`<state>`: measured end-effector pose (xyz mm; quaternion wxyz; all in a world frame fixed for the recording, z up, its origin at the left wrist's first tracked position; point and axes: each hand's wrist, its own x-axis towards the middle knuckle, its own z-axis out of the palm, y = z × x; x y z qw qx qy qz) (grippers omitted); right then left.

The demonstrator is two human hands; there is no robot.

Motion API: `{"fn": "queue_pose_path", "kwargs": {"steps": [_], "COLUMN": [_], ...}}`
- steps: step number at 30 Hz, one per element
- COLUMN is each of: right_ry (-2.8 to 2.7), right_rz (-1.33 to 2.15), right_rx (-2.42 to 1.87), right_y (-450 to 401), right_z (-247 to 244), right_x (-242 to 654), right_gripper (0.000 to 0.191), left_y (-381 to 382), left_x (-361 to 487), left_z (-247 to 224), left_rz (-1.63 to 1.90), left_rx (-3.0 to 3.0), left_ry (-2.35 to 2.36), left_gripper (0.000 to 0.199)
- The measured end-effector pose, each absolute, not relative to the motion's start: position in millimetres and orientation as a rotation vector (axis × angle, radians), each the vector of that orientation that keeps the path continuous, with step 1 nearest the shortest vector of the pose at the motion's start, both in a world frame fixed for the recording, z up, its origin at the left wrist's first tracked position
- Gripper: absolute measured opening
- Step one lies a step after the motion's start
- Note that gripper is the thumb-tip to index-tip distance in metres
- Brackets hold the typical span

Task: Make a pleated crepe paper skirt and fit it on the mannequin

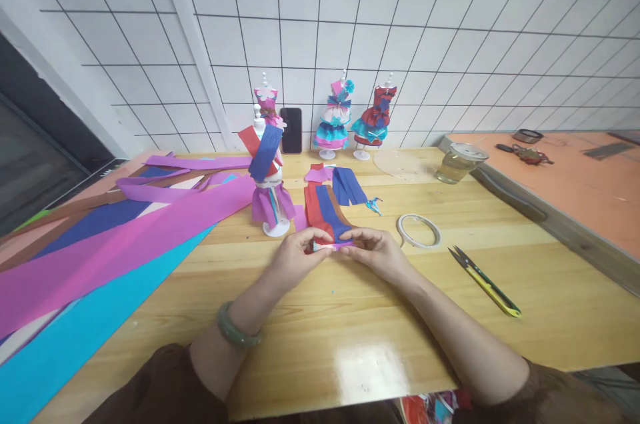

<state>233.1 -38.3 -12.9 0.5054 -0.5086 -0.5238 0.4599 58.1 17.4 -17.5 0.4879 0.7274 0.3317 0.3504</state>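
My left hand [303, 254] and my right hand [376, 252] face each other low over the table, thumbs and fingertips pinching a narrow pink-and-white crepe paper strip [336, 247]. Just beyond the fingertips lie red, blue and brown crepe paper strips [327, 207]; whether they join the pinched strip I cannot tell. Left of these stands a small dress-form mannequin [273, 207] in a purple skirt, red and blue strips crossed over its top. Behind the strips are dark blue pieces [349, 185] and a small turquoise bow [374, 205].
Long crepe paper bands [165, 224] spread over the left side. A tape roll [419, 231] and yellow thread snips [486, 282] lie at right, below a glass cup [457, 163]. Along the tiled wall stand dressed mannequins [333, 121] and a phone [291, 131].
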Motion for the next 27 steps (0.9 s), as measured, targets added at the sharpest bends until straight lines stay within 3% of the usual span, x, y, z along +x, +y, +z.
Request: {"fn": "queue_pose_path", "kwargs": {"steps": [8, 17, 27], "right_ry": [-1.359, -1.402, -1.58], "right_rz": [0.885, 0.921, 0.622], "right_rx": [-1.321, -1.317, -1.34], "right_y": [-40.7, -40.0, -38.9], "right_z": [-4.5, -5.7, -6.0], "right_x": [234.9, 236.2, 239.9], "right_gripper": [0.025, 0.029, 0.023], "left_y": [19.9, 19.7, 20.5], "left_x": [56.9, 54.2, 54.2], "left_z": [-17.1, -12.5, -12.1], "left_rz": [0.876, 0.867, 0.916], "left_rx": [1.789, 1.875, 1.955], "left_ry": [0.817, 0.836, 0.88], "left_gripper": [0.023, 0.021, 0.024]}}
